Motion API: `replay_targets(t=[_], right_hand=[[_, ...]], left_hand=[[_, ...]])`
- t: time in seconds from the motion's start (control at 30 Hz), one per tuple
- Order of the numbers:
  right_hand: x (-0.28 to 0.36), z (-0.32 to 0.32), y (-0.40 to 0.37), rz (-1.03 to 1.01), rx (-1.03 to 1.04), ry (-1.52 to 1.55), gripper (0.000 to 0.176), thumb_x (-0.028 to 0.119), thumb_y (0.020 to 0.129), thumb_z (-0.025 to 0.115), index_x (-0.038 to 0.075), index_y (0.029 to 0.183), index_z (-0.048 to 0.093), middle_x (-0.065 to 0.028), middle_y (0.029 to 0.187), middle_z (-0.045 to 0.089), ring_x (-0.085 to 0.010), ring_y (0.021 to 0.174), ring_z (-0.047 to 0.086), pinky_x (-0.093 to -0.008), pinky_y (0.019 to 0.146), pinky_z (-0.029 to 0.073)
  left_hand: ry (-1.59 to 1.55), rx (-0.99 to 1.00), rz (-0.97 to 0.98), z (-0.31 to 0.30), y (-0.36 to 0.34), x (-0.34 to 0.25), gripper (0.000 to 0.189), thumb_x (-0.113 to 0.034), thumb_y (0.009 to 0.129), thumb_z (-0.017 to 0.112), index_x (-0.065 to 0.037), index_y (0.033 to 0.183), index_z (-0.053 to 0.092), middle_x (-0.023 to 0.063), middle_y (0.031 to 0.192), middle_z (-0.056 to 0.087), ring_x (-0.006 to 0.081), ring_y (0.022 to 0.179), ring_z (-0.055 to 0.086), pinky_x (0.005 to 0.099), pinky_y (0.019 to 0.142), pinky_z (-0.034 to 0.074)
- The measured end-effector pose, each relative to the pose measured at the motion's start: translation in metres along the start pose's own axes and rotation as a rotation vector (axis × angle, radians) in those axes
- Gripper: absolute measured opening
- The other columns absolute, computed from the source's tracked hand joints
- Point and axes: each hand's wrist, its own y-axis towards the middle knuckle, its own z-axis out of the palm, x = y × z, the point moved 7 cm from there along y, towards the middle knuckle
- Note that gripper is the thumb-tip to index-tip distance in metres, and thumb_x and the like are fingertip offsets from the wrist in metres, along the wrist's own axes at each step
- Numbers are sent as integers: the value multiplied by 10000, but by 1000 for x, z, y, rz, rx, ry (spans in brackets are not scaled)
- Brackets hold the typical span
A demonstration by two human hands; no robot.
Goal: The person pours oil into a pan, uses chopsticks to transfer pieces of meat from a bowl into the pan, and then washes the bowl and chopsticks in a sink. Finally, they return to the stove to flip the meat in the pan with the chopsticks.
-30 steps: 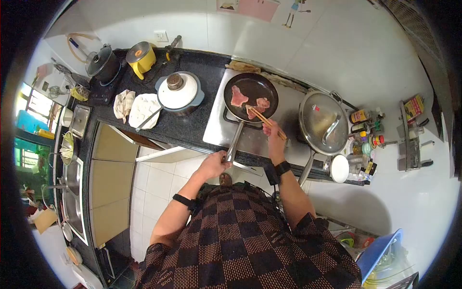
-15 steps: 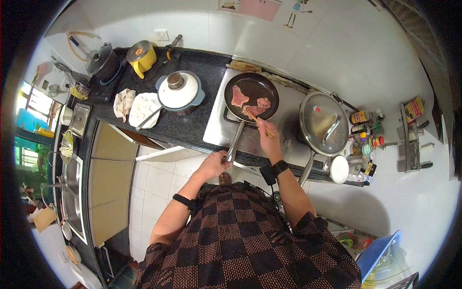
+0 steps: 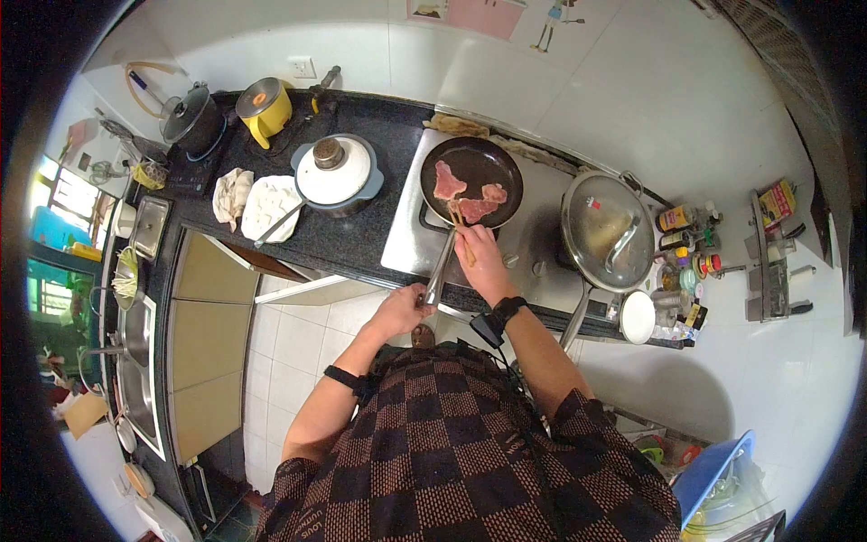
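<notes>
A black frying pan (image 3: 497, 163) sits on the left burner of the steel stove (image 3: 402, 230). Several pieces of raw-looking red meat (image 3: 446, 181) lie in it. My left hand (image 3: 403, 309) is closed round the end of the pan's long metal handle (image 3: 442, 266). Wooden chopsticks (image 3: 461, 222) are gripped in my right hand (image 3: 482, 262), which is just in front of the pan's near rim. Their tips reach the rim beside the lowest piece of meat (image 3: 477, 210).
To the right stands a large lidded wok (image 3: 607, 233), its handle pointing towards me. Spice jars (image 3: 675, 271) and a white bowl (image 3: 637, 318) are beyond it. A blue pot with a white lid (image 3: 336, 172) and a white plate (image 3: 272, 210) occupy the counter at left.
My right hand has moved left and slightly nearer to me, bringing the chopstick tips from the meat to the pan's near rim. My left hand stays on the handle.
</notes>
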Motion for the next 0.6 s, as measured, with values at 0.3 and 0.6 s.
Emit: replay_targets(t=[0.3, 0.6], right_hand=[[-33, -4, -2, 229, -171, 70, 253, 171, 1010, 573, -33, 1108, 685, -137, 919, 706, -340, 824, 662, -398, 771, 546], [-94, -13, -39, 653, -372, 1087, 391, 307, 1069, 518, -14, 1247, 652, -100, 1038, 710, -137, 901, 651, -284, 867, 533]], left_hand=[[40, -5, 1, -6, -5, -10, 433, -244, 896, 756, 26, 1206, 617, 174, 907, 723, 256, 821, 694, 376, 766, 539], [15, 26, -4, -4, -1, -6, 408, -253, 892, 757, 29, 1163, 641, 185, 898, 718, 286, 824, 697, 395, 766, 534]])
